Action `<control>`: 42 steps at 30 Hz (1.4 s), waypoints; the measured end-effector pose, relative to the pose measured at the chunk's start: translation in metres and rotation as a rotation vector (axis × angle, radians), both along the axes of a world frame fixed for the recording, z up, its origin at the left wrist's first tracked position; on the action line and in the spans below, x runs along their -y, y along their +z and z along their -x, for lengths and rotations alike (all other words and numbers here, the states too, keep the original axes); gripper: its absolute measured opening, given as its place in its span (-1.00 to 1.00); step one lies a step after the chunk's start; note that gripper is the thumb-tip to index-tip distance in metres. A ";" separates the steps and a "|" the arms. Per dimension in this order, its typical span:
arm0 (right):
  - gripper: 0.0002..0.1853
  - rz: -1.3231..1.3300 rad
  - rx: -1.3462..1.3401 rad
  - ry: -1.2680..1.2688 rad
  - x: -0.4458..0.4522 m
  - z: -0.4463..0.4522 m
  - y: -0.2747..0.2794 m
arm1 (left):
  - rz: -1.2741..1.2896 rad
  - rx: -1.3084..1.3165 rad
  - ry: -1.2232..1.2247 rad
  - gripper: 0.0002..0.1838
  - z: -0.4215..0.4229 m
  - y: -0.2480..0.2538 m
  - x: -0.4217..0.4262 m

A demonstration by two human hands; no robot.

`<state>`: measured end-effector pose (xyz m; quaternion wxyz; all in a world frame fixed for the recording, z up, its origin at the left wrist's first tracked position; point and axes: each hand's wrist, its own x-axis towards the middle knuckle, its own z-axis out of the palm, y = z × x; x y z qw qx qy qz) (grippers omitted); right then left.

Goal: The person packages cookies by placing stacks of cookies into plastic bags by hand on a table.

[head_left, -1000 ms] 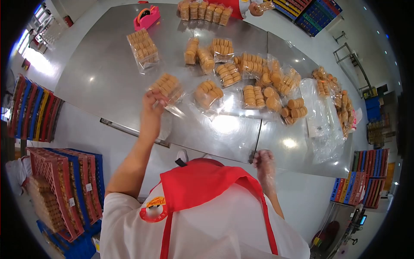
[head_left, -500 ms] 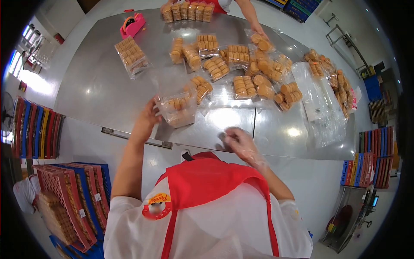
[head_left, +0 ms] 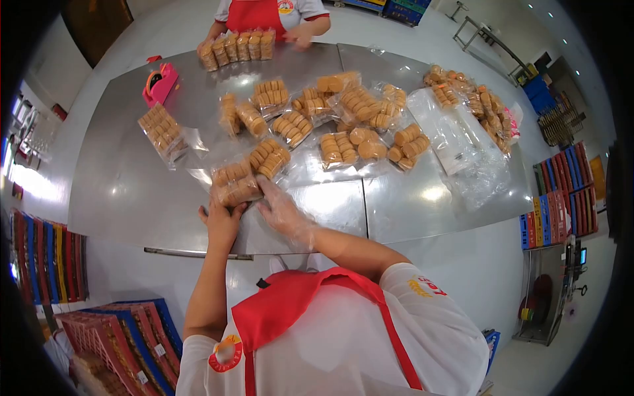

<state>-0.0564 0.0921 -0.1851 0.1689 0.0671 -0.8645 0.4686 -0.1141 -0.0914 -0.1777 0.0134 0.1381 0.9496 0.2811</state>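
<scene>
the biscuit bag is between the two grips, above the near part of the table. the left grip grasps its near end; the right grip, in a clear glove, has fingertips at its right side, though i cannot tell whether they pinch it. just beyond lies a second bag. a flat pack and a pink tape dispenser are farther off to the left.

Surface: smooth metal, glossy, mirroring lights. Held bag: clear plastic, shiny. Bag pile: clear plastic, crumpled, glossy. Glove: thin see-through plastic, wrinkled. Tape dispenser: smooth pink plastic. Apron: matt cloth.
</scene>
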 end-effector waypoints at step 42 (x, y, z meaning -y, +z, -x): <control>-0.81 0.968 0.534 0.032 -0.061 -0.097 0.133 | -1.351 0.851 -0.076 -0.78 -0.088 0.088 -0.074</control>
